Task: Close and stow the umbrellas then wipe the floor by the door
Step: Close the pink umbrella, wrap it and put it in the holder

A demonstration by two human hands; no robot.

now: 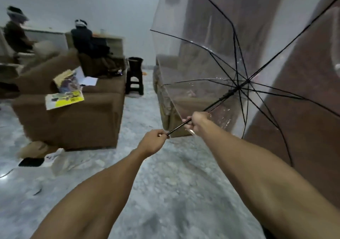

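Observation:
A clear plastic umbrella [202, 58] with black ribs stands fully open in front of me, its canopy facing away to the upper right. Its thin black shaft [217, 103] runs down-left toward me. My left hand [153, 143] is closed around the lower end of the shaft, near the handle. My right hand [196, 122] grips the shaft a little higher up. Behind the canopy is a brown door [303, 110]. The marble floor [165, 183] spreads out below my arms.
A brown sofa [73, 121] with papers and a magazine [64, 99] on it sits at left. Another sofa [171, 99] shows through the canopy. A dark stool [135, 84] with a bin stands at the back. Two people sit behind the left sofa. A black object [31, 162] lies on the floor.

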